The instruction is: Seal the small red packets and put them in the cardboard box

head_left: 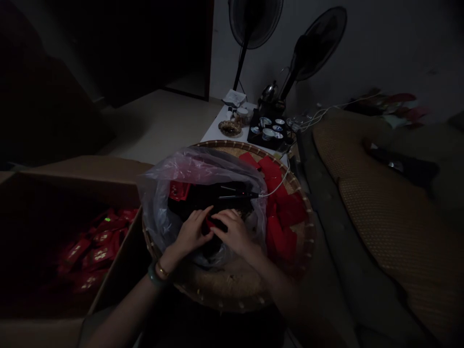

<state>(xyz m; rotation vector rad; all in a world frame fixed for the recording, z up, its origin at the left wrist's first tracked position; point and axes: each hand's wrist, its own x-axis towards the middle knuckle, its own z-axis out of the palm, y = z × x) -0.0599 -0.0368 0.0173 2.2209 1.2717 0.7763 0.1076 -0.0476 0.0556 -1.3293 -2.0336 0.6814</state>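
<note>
Both hands meet over an opened clear plastic bag (pixel 159 188) filled with dark loose material (pixel 203 195), which is too dim to name. My left hand (pixel 192 228) pinches the left side of a small red packet (pixel 209 222). On its right side, my right hand (pixel 232 231) has thumb and fingers closed on the same packet. Just beyond the fingers lies a slim black two-armed tool (pixel 239 195) with a white cord. Another red packet (pixel 179 190) rests at the bag's left. Flat red packets (pixel 281 232) are spread along the right of the round woven tray (pixel 228 285).
A cardboard box (pixel 116 280) holding several filled red packets (pixel 99 251) stands at left. Behind the tray, a white table (pixel 213 133) carries a black tea tray (pixel 255 140) with cups. Two standing fans (pixel 311 48) are at the back. A bench with a woven mat (pixel 373 208) is at right.
</note>
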